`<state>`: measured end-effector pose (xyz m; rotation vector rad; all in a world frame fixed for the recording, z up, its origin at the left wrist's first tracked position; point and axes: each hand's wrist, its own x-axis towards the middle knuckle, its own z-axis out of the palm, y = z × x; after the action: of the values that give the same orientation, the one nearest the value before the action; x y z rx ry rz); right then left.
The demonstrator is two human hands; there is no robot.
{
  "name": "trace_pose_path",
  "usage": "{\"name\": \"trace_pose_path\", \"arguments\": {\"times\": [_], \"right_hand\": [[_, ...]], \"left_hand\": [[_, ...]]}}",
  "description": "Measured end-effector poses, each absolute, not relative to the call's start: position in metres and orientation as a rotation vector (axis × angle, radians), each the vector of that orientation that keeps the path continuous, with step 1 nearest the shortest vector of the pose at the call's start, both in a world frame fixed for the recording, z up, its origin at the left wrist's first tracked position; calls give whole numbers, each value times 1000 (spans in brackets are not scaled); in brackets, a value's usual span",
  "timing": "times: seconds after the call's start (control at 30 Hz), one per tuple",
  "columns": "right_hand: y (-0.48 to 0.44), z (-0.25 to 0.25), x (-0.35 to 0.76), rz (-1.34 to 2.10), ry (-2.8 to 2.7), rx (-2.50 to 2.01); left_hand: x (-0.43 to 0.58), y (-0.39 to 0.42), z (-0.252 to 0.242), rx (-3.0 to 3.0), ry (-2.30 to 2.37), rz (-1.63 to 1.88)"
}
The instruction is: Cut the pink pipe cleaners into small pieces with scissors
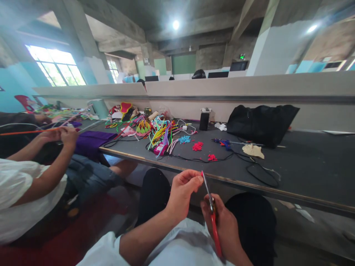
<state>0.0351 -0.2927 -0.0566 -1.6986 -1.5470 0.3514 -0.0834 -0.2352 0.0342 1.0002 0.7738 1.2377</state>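
Observation:
My left hand (183, 190) is closed in a pinch on a small red piece (202, 173), whose kind is too small to make out. In my right hand (223, 221) is a pair of scissors (214, 227) with red handles, its blades pointing up and away from me. The blade tips are at the red piece, by my left fingertips. Both hands are above my lap, just short of the table edge. On the table beyond lie a red pile of small pieces (198, 146), a smaller red pile (212, 157) and a blue pile (184, 139).
A glue gun (223, 143) with a dark cable lies near a black bag (262, 123) and a cream scrap (253, 150). Colourful fuzzy stems (163, 133) are heaped left of the piles. At left, a co-worker's hands (59, 136) hold an orange strand beside purple cloth (94, 140).

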Motion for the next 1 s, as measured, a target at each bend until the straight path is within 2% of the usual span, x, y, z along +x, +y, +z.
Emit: {"name": "trace_pose_path", "arguments": {"times": [0.73,1.0], "right_hand": [[-295,-72,36,176,-1615,-1863],[-292,-47,41,497,-1379,-1641]], "left_hand": [[-84,-235,33,1032,827,1193],[-87,-234,35,1029,752,1053]]}}
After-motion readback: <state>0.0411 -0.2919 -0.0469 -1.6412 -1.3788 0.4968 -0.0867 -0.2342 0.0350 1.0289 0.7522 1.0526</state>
